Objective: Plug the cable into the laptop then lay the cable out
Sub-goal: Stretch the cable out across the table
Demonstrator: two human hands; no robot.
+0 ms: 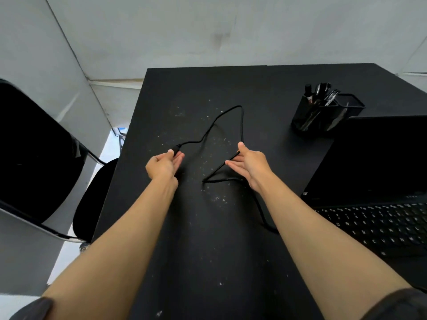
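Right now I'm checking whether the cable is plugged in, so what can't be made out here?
- Cable end at the laptop: head view, hidden under the right forearm.
- Laptop's right side: cut off by the frame edge.
- Plug in the left hand: mostly covered by fingers.
- Right hand grip on the cable: fingers hide it.
- Pens in the holder: too dark to tell apart.

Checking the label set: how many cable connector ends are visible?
1: the black plug at the left hand, on the thin black cable. The other end runs behind the right forearm toward the black laptop, hidden.
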